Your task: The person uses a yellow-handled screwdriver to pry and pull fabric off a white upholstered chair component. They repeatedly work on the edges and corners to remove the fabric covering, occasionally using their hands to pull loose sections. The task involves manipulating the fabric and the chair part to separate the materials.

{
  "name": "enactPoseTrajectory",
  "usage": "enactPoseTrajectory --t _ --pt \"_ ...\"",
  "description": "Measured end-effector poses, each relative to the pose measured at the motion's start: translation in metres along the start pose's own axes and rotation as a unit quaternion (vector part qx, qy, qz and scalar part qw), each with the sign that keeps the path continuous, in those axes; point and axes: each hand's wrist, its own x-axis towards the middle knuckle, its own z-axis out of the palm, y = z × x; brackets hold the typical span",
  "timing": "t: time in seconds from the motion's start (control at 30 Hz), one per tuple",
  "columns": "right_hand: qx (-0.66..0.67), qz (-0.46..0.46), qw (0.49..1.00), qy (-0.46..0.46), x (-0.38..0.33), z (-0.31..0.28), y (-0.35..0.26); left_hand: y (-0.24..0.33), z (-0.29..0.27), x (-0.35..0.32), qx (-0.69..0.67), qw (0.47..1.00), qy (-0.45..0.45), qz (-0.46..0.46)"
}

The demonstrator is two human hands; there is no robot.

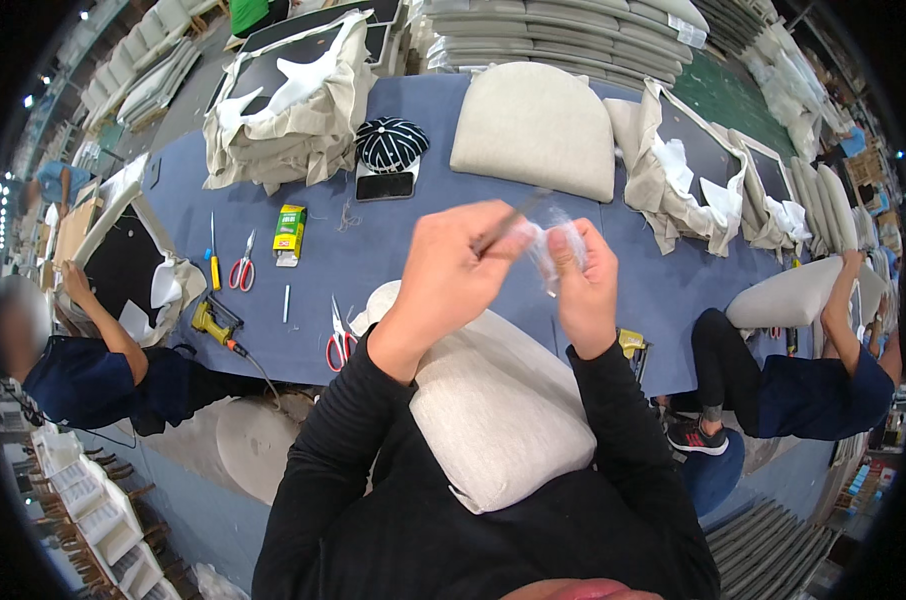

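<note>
My left hand [458, 265] is closed round a thin dark tool [501, 230], blurred, its kind unclear. Opposite it, my right hand [588, 290] pinches a crumpled piece of clear plastic [551, 250]. The tool's end is close to the plastic; whether they touch is hard to tell. Below both hands, a beige padded cushion [503, 410] lies tilted between my body and the table edge. Red-handled scissors [339, 335] lie beside my left forearm. A yellow staple gun [631, 343] lies by my right wrist, partly hidden by it.
On the blue-grey table [393, 255] are a green-yellow box [289, 235], more scissors [243, 265], a screwdriver [214, 260], a hosed staple gun [218, 325], a striped cap [391, 145] and a phone [385, 186]. A finished-looking cushion [533, 130] and fabric-covered panels [283, 125] stand farther back. People work at both sides.
</note>
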Motion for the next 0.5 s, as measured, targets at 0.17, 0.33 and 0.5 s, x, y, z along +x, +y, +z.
enactPoseTrajectory --t 0.17,0.33,0.5 --pt "0.135 0.046 0.983 0.113 0.007 -0.04 0.006 0.008 -0.006 0.003 -0.141 0.973 0.174 -0.056" --pt "-0.012 -0.027 1.0 -0.001 -0.042 -0.053 -0.04 -0.019 0.002 0.023 -0.067 0.98 0.189 -0.005" --pt "-0.283 -0.308 0.879 -0.228 -0.083 -0.014 -0.131 -0.046 0.025 0.072 0.046 0.969 0.239 0.049"
